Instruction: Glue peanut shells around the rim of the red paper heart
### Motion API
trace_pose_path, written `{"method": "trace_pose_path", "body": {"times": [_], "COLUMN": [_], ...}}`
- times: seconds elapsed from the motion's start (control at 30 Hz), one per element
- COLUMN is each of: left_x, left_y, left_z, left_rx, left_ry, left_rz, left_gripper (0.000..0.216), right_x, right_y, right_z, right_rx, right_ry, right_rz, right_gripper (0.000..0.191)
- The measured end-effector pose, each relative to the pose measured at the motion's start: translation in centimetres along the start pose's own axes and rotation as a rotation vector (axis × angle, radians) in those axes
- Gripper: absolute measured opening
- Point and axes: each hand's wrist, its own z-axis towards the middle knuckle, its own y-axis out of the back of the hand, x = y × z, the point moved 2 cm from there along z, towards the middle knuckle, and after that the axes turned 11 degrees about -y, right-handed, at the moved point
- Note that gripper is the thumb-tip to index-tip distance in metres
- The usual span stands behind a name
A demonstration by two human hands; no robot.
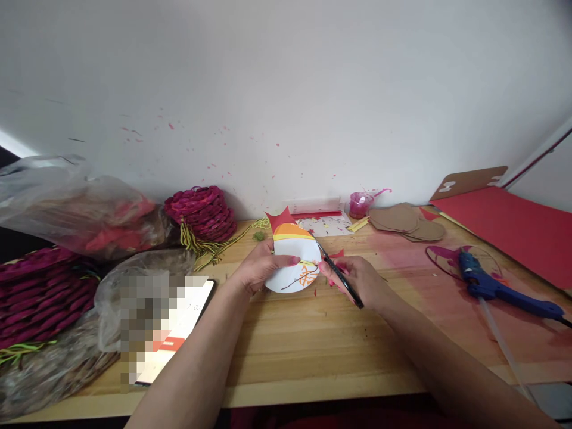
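Over the middle of the worktop (286, 363), a round white card (286, 279) with orange and yellow bands is sitting between the two hands. The left hand (258, 268) is gripping its left edge, the thumb lying across the front and the other fingers going out of sight behind. A pointed red piece (281, 219) is showing at the card's top edge. The right hand (353, 279) is closing its fingers around a slim black tool (342, 275), which is slanting along the card's right side with its upper end meeting the edge; its exact kind is not showing clearly.

Near the left forearm, a lit phone (194, 307) is lying partly blurred out. Farther left, a plastic bag (80, 208) is resting between two bundles of magenta braids, one (201, 214) standing toward the wall (286, 89) and the other (40, 298) lying nearer. Beyond the right hand, brown card shapes (395, 217) are lying beside a pink cup (360, 204). On the far right, a blue glue gun (491, 289) is lying in front of a large red sheet (513, 223).
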Motion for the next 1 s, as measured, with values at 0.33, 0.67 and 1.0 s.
{"method": "trace_pose_path", "body": {"times": [0.33,0.67,1.0], "left_x": [0.2,1.2,2.6], "left_y": [0.4,-0.4,-4.5], "left_z": [0.2,0.0,-0.2], "left_rx": [0.008,0.222,-0.191], "left_ry": [0.011,-0.009,-0.075], "left_rz": [0.015,0.145,-0.556], "left_gripper": [0.048,0.054,0.048], "right_x": [0.7,1.4,1.0], "right_y": [0.0,0.9,-0.2], "right_z": [-0.3,0.0,0.4], "right_rx": [0.027,-0.039,-0.301], "right_ry": [-0.05,-0.004,0.07], "right_rz": [0.13,0.347,0.613], "right_gripper": [0.049,0.04,0.041]}}
